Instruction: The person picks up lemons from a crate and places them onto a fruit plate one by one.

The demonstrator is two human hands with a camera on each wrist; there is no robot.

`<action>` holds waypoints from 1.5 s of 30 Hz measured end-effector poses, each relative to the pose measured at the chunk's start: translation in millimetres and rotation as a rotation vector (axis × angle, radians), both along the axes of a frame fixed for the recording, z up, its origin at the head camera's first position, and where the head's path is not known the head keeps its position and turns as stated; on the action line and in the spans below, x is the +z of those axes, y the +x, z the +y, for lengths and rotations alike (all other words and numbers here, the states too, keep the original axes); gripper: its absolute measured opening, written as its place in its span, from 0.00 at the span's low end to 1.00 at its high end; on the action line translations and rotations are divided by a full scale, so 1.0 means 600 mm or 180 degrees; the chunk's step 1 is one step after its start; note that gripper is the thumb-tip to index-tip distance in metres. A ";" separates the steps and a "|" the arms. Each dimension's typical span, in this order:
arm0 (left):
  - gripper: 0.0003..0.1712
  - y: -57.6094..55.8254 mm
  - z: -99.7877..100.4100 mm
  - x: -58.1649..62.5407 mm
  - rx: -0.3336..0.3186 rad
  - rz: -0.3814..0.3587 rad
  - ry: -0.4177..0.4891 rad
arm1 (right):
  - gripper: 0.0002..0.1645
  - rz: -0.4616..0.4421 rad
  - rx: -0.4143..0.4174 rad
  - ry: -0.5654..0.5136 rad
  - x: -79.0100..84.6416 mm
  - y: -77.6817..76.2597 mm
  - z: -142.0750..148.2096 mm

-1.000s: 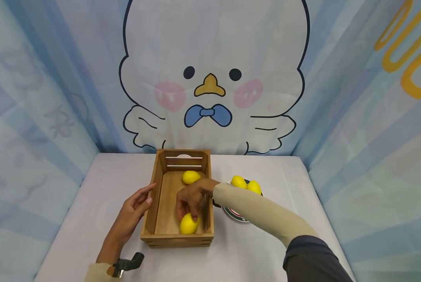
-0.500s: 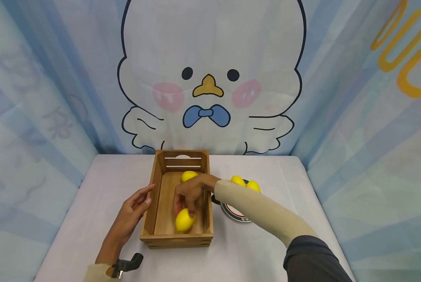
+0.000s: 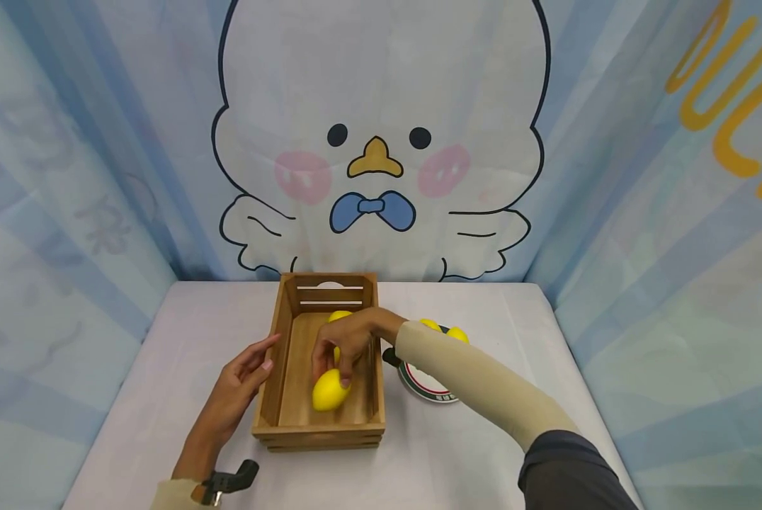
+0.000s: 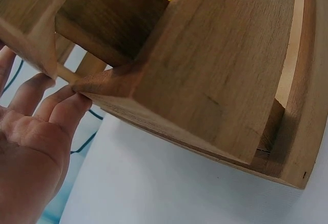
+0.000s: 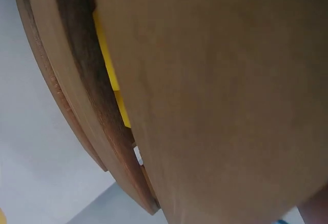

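Note:
A wooden crate (image 3: 317, 438) with slatted sides stands on the white-covered table. Inside it, my right hand (image 3: 349, 340) pinches a yellow lemon (image 3: 330, 391) between thumb and fingers, close over the crate floor. More yellow from a lemon (image 3: 339, 314) shows behind that hand, partly hidden by it. My left hand (image 3: 243, 375) rests its fingertips against the crate's left wall, fingers loosely extended. In the left wrist view those fingers (image 4: 72, 114) touch the edge of a wooden slat (image 4: 205, 70). Through a gap in the side wall (image 5: 215, 90), the right wrist view catches yellow strips; the right hand is hidden there.
Right of the crate sits a round plate (image 3: 422, 386) with a dark green and red rim, partly covered by the right sleeve (image 3: 483, 382). Yellow lemons (image 3: 457, 334) lie on its far side. A printed curtain (image 3: 381, 85) encloses the table's back and sides.
My right hand has shifted a little left and toward the back of the crate, carrying the lemon with it. The left hand stays at the crate's left wall.

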State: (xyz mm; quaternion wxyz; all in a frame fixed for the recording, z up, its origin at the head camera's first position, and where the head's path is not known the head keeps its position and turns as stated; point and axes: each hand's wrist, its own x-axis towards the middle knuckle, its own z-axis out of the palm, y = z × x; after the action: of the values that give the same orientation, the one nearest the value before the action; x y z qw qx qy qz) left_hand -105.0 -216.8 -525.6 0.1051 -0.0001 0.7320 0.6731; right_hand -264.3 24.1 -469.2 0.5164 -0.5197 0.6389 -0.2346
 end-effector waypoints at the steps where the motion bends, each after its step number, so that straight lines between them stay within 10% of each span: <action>1: 0.34 0.000 0.000 0.000 -0.0002 0.0007 0.0002 | 0.28 -0.0019 -0.0019 -0.0036 0.003 0.000 0.002; 45: 0.33 0.000 0.000 -0.004 -0.0060 0.0063 0.0048 | 0.31 -0.0390 -0.1924 -0.1688 0.030 0.038 0.187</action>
State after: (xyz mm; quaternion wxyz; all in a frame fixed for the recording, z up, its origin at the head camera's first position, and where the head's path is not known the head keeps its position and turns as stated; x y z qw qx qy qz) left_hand -104.9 -216.8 -527.7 0.1041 0.0143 0.7279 0.6775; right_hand -241.3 136.2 -451.0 0.3093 -0.4087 0.6483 -0.5630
